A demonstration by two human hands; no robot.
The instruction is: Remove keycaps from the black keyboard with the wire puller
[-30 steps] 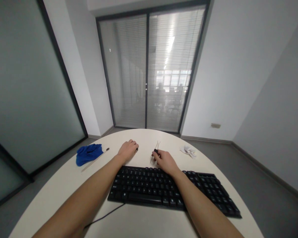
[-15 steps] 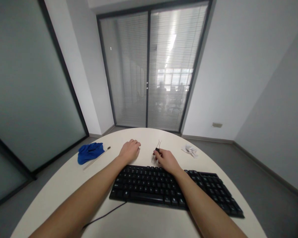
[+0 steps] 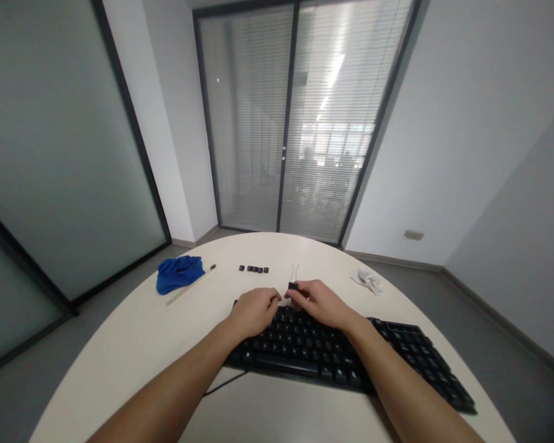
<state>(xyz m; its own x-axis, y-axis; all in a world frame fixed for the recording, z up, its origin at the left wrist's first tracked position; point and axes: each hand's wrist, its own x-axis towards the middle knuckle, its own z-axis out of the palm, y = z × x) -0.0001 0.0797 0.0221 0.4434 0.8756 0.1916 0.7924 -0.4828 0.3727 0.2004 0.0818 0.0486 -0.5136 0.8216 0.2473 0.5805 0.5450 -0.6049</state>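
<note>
My right hand [image 3: 317, 300] grips a keycap puller [image 3: 293, 286] with a black body and thin wire prongs pointing away from me. It hovers at the back edge of a black keyboard [image 3: 300, 347]. Over the keyboard's upper left part lies my left hand [image 3: 255, 311], its fingers bent together close to the puller. Whatever those fingertips hold, if anything, is hidden. Beyond the left hand, several loose black keycaps [image 3: 257, 269] sit in a short row on the table, with a single keycap [image 3: 241, 268] a little apart to the left.
A blue cloth [image 3: 180, 274] lies at the left of the round white table [image 3: 133, 369], beside a thin brush [image 3: 191, 284] with a dark tip. On the right rests a crumpled white cloth [image 3: 367, 280]. The keyboard cable [image 3: 226, 383] runs off its front left.
My left hand has drawn back from the keycaps to the keyboard, near the right hand, uncovering the keycap row. The right hand still holds the puller. The view has shifted slightly.
</note>
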